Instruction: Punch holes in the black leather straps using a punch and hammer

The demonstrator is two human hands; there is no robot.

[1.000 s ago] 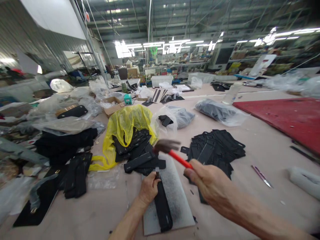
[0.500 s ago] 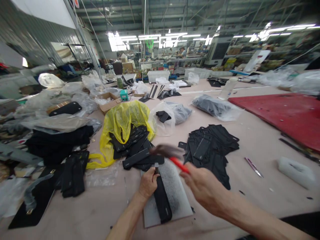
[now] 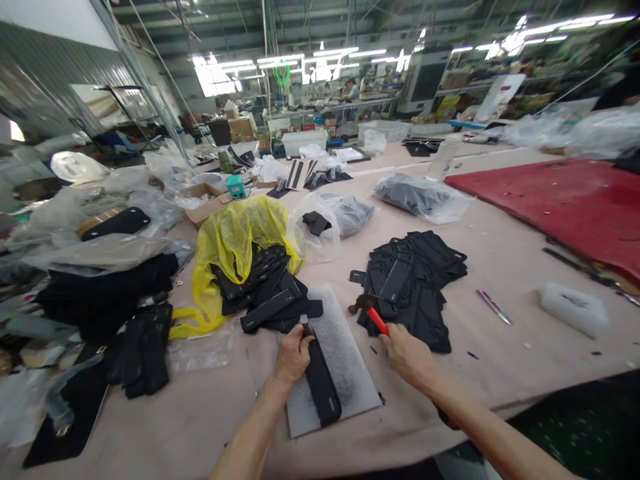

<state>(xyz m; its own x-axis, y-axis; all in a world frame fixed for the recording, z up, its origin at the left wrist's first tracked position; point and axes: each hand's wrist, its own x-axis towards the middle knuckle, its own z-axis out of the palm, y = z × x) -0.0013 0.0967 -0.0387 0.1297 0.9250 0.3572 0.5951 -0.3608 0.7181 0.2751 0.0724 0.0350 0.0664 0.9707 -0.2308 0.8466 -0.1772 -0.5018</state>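
My left hand [image 3: 293, 357] is closed around a short metal punch [image 3: 305, 325], held upright at the far end of a long black strap-like piece [image 3: 323, 387]. That piece lies lengthwise on a grey-white board [image 3: 350, 373]. My right hand [image 3: 407, 350] grips the red handle of a hammer [image 3: 376, 319]. The dark hammer head is to the right of the punch, apart from it, near a pile of black pieces [image 3: 400, 280]. The punch's lower tip is hidden by my fingers.
A yellow plastic bag [image 3: 240, 230] spills more black pieces [image 3: 270, 300] beyond the board. Clear bags [image 3: 420, 197] of dark pieces lie farther back. On the right are thread snips [image 3: 494, 307], a bubble-wrap roll [image 3: 574, 310] and a red sheet [image 3: 555, 207].
The hammer has moved right and away from the punch, and my right hand has gone with it. My left hand still holds the punch on the black piece. The view has shifted slightly.
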